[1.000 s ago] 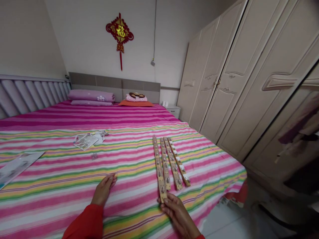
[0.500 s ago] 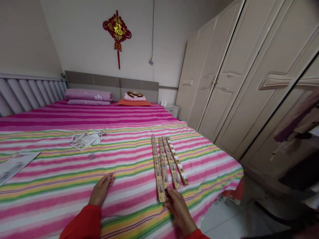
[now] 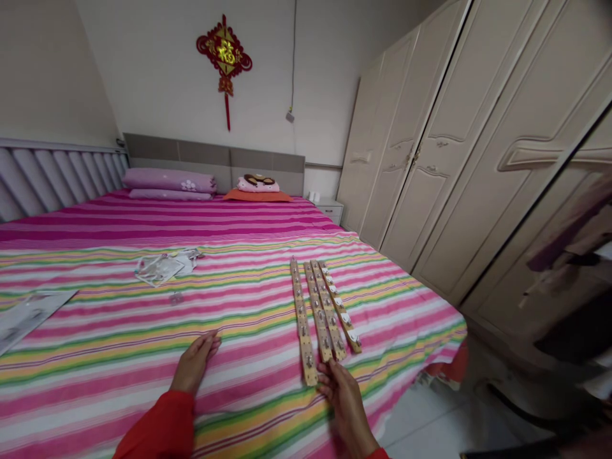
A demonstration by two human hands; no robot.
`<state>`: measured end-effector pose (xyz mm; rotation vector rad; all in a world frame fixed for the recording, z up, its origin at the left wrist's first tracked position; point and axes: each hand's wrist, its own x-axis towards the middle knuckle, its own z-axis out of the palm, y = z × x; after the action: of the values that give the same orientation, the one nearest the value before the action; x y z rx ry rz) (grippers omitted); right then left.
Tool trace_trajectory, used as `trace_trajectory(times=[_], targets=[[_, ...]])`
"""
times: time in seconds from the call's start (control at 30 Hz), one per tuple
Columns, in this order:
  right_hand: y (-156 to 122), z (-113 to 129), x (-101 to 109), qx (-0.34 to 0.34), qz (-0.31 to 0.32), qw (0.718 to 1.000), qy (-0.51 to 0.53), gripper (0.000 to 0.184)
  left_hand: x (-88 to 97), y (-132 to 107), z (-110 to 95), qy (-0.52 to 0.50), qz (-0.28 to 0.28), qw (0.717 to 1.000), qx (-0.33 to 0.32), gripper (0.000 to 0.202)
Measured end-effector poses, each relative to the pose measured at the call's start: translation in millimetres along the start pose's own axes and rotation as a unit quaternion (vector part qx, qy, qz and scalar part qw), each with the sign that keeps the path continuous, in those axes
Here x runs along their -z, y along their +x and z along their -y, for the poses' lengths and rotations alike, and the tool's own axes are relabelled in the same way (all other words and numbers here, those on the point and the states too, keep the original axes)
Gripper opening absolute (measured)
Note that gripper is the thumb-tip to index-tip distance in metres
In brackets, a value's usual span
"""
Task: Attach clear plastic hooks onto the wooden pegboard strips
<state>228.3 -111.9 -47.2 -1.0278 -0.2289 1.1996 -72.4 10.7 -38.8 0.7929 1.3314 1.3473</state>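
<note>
On the striped bed [image 3: 95,357] by cream wardrobes [image 3: 454,146], the left hand [image 3: 194,366] rests flat, fingers open, while the right hand [image 3: 343,394], fingers also open, touches the wooden hook rails [image 3: 319,312].

**Bed with four strips, two hands at its near edge**

A bed [image 3: 119,344] fills the left and centre of the frame, running from the bottom edge back to a headboard [image 3: 215,156] at centre. Four strips [image 3: 320,312] lie side by side on the bed, right of centre, pointing away from the viewer. The right hand [image 3: 342,392] sits at their near ends, at lower centre. The left hand [image 3: 194,364] rests on the bed to the left of the strips, well apart from them. Loose packets [image 3: 160,268] lie farther back and left, and a sheet [image 3: 26,315] lies at the left edge. Pillows [image 3: 169,183] lie against the headboard. A wardrobe [image 3: 459,146] stands along the right side, with a nightstand [image 3: 331,210] between it and the headboard. A wall hanging [image 3: 224,54] is at upper centre, above the headboard.
</note>
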Motion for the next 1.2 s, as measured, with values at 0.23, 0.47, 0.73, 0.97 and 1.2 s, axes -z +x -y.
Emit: trace_trajectory(times=[0.23, 0.47, 0.73, 0.97, 1.2], targets=[[-12.7, -8.1, -1.0, -0.084, 0.111, 0.990, -0.015, 0.034, 0.4, 2.3, 1.9, 0.014, -0.001, 1.000, -0.009, 0.027], [-11.1, -4.0, -1.8, -0.058, 0.147, 0.987, -0.012, 0.027, -1.2, 0.5, -0.9, 0.010, -0.007, 1.000, 0.005, 0.017], [-10.8, 3.8, 6.2, -0.043, 0.133, 0.989, -0.037, 0.031, 0.8, 2.3, 2.2, 0.008, 0.001, 1.000, -0.004, 0.021], [-10.4, -0.1, 8.2, -0.032, 0.103, 0.988, -0.114, 0.046, -3.8, -4.8, -3.0, 0.005, -0.013, 1.000, -0.017, 0.019], [-28.4, 12.4, 20.0, 0.127, 0.047, 0.957, -0.257, 0.048, 9.8, -27.0, -0.5, 0.057, 0.023, 0.998, -0.010, 0.033]])
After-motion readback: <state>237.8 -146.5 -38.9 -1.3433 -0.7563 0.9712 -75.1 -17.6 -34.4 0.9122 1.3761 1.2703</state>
